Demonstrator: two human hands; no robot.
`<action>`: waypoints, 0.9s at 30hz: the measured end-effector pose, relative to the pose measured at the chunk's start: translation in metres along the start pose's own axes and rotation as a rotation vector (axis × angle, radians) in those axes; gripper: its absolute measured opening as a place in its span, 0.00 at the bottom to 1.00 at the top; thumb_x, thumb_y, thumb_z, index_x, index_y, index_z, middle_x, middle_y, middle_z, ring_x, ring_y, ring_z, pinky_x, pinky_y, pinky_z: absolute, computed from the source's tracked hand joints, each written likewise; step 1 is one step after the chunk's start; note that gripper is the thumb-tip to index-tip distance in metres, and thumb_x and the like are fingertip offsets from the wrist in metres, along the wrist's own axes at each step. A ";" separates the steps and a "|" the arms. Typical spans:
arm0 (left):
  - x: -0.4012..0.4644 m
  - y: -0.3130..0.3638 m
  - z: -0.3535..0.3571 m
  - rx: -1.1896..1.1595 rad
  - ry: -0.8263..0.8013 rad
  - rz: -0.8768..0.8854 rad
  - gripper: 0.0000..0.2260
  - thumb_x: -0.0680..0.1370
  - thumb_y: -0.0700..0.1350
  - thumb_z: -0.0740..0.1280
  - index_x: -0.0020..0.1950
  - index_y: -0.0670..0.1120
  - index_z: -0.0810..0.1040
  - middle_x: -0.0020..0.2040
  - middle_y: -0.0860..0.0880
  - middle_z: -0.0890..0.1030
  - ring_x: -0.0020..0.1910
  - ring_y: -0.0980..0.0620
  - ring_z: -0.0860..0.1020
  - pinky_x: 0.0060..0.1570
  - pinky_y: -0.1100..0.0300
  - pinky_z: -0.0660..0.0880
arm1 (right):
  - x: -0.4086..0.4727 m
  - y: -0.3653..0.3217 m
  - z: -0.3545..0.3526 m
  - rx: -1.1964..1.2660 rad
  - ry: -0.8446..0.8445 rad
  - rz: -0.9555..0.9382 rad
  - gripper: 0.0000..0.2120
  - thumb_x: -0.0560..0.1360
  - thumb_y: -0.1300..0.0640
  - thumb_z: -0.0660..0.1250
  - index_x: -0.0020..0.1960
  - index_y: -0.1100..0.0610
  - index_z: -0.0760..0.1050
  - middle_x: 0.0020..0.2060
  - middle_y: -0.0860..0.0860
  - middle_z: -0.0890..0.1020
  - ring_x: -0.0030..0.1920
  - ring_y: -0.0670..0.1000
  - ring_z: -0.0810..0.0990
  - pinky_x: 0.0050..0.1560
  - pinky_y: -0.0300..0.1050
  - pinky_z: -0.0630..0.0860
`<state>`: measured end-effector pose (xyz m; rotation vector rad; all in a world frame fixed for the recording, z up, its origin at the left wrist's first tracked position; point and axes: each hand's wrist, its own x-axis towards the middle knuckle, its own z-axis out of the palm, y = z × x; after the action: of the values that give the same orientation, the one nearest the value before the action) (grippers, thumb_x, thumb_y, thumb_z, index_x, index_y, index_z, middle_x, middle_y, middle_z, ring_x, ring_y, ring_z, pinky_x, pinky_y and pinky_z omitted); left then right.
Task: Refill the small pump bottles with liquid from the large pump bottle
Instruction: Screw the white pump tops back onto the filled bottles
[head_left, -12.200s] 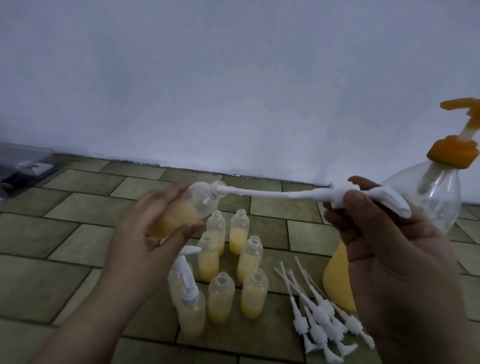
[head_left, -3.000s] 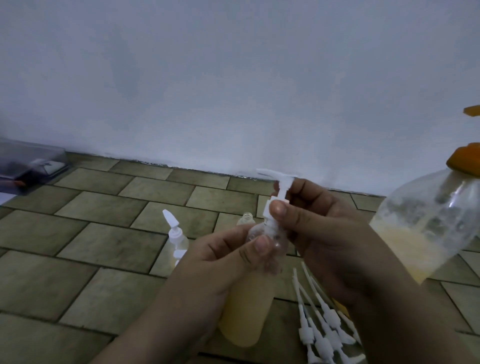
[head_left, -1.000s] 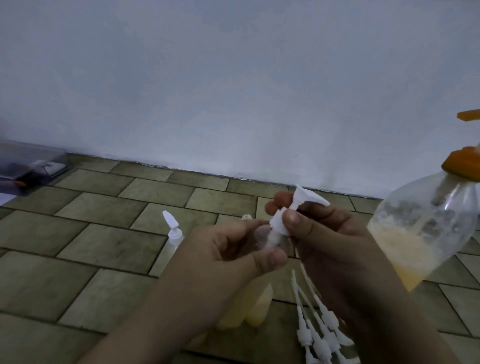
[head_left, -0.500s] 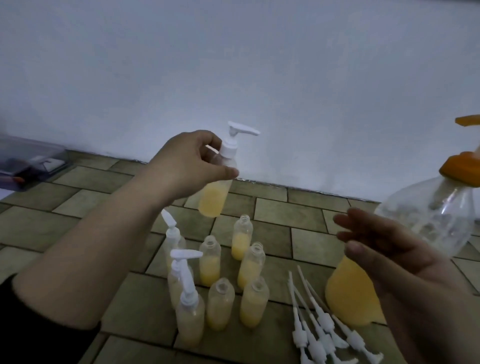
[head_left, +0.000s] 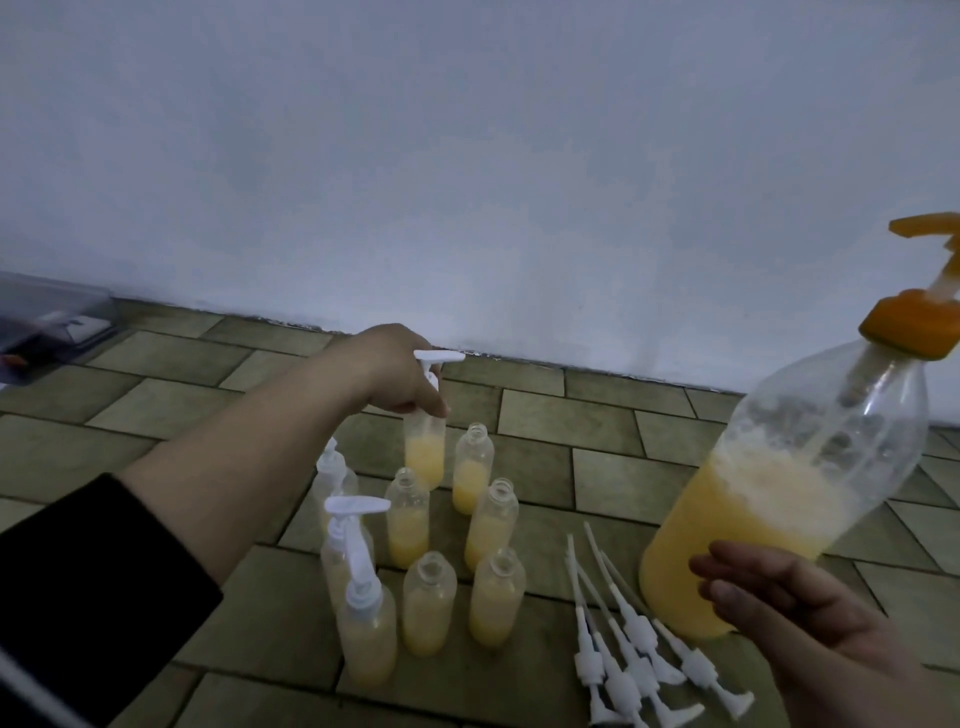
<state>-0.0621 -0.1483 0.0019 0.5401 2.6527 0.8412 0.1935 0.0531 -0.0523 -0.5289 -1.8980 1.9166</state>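
The capped small bottle (head_left: 425, 451) at the far end of the cluster on the tiled floor (head_left: 156, 415) looks light, half full, thin-walled; best pinched at the neck, where the left hand (head_left: 395, 371) grips it. Five open bottles (head_left: 488, 525) stand nearer. The right hand (head_left: 779, 608) hovers slack, empty, near the heavy large pump bottle (head_left: 779, 493).

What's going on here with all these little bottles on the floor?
A person is refilling small pump bottles with yellow liquid. The left hand grips a capped small bottle by its neck, placing it at the back of the group. Five open bottles stand filled but uncapped beside loose white pumps. The right hand hovers open by the large bottle.
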 end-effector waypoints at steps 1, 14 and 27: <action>0.001 -0.001 0.001 0.041 -0.009 0.004 0.08 0.67 0.42 0.77 0.35 0.52 0.79 0.35 0.55 0.81 0.35 0.53 0.78 0.42 0.60 0.78 | 0.001 0.002 0.000 -0.012 -0.012 0.022 0.43 0.30 0.37 0.80 0.43 0.54 0.84 0.40 0.59 0.85 0.44 0.50 0.84 0.41 0.36 0.80; 0.001 -0.001 0.014 0.457 0.025 -0.036 0.09 0.70 0.42 0.74 0.50 0.43 0.82 0.48 0.47 0.83 0.42 0.51 0.77 0.38 0.61 0.72 | 0.007 0.012 0.004 -0.086 -0.086 0.175 0.09 0.66 0.74 0.70 0.43 0.64 0.81 0.36 0.55 0.85 0.39 0.46 0.84 0.30 0.26 0.72; -0.041 0.018 -0.002 0.540 0.074 0.104 0.16 0.71 0.53 0.73 0.54 0.48 0.76 0.51 0.51 0.77 0.49 0.53 0.74 0.47 0.58 0.73 | 0.016 0.085 0.030 -1.251 -0.323 -0.292 0.22 0.43 0.39 0.79 0.30 0.36 0.68 0.22 0.36 0.61 0.20 0.34 0.68 0.22 0.26 0.61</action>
<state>-0.0217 -0.1536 0.0211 0.7883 2.9382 0.1526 0.1634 0.0358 -0.1367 -0.2080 -3.0296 0.4545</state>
